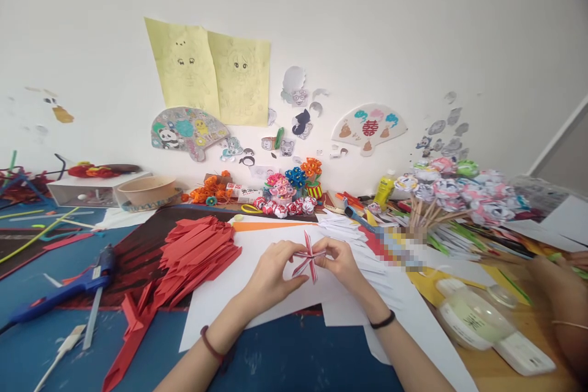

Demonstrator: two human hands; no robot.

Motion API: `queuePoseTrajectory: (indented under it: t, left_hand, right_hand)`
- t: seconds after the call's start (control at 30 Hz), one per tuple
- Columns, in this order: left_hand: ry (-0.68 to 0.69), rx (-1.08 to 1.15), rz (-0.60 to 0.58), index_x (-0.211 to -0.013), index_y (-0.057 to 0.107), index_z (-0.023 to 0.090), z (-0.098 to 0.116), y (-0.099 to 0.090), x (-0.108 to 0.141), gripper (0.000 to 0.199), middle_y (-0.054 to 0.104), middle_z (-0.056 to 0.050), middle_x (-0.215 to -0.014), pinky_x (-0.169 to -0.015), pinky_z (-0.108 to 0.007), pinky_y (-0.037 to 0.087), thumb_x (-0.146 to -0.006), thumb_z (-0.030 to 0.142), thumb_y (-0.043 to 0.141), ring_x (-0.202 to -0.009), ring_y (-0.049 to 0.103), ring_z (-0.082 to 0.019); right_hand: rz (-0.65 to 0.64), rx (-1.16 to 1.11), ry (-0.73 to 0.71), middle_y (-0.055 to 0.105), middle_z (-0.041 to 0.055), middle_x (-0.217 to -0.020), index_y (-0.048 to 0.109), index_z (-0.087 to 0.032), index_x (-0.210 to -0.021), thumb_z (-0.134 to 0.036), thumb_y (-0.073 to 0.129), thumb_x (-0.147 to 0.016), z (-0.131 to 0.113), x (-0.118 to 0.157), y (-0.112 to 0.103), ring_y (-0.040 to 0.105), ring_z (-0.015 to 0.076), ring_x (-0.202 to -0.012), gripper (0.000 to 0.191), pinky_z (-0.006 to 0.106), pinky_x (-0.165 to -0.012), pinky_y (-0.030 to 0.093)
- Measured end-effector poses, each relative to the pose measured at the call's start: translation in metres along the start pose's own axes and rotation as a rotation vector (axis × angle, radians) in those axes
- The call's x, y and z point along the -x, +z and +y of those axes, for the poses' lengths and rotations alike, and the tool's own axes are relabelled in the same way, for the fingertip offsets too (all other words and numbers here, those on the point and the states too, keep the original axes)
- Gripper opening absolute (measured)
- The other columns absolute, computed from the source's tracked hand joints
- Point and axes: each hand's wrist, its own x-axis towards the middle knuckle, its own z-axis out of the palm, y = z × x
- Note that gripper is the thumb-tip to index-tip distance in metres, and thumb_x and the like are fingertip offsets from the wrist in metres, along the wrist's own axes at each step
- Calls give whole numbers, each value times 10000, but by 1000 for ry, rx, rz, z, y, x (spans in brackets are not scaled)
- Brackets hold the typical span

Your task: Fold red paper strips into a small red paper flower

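Crossed red-and-white folded paper strips [309,255], interlaced like a small star, are held up above white paper sheets [220,294]. On their left side, my left hand [274,272] pinches one arm of the star, its thumb lower and apart from the fingertips. From the other side, my right hand [342,264] grips the opposite arm between thumb and fingers. To the left lies a big pile of folded red paper strips [197,254]. White paper strips [362,257] fan out beyond my right hand.
At left, a blue glue gun [68,294] lies near a white cable [64,346]. Paper flowers [285,205] line the wall, with more paper flowers on sticks [454,190] at right. A clear bottle [473,318] lies nearby. Another person's arm [558,294] is at the right edge.
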Motion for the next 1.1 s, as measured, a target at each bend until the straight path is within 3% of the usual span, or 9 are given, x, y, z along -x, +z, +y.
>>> queuePoseTrajectory:
  t: [0.37,0.6,0.83,1.1]
  left_hand:
    - [-2,-22,33,-1125,535,269,3,3,1,337,637,18,-972,-775,-308,389,-815,254,667,-789,552,-144]
    - [2,-62,73,-1167,508,264,6,2,2,461,651,12,-991,-786,-320,378,-778,383,725,-772,556,-145]
    - [33,-92,90,-1172,477,258,6,3,3,502,645,3,-998,-791,-328,372,-767,410,732,-792,566,-158]
    - [105,-92,119,-1189,442,254,10,4,3,517,641,-13,-1031,-805,-330,364,-778,384,727,-870,586,-177]
  right_hand:
    - [-66,-33,22,695,49,-843,692,-193,-836,-402,773,-731,2,-1,-1,652,208,-822,248,334,-768,501]
    - [-84,49,-83,715,66,-911,714,-209,-863,-431,779,-721,1,-3,-2,657,231,-891,272,373,-847,486]
    - [-92,93,-93,714,83,-970,743,-227,-920,-491,762,-718,-2,-4,-1,651,253,-944,333,408,-880,485]
    - [-92,91,-129,660,87,-1188,729,-273,-1030,-512,741,-731,-5,-4,2,585,280,-1135,382,455,-1002,434]
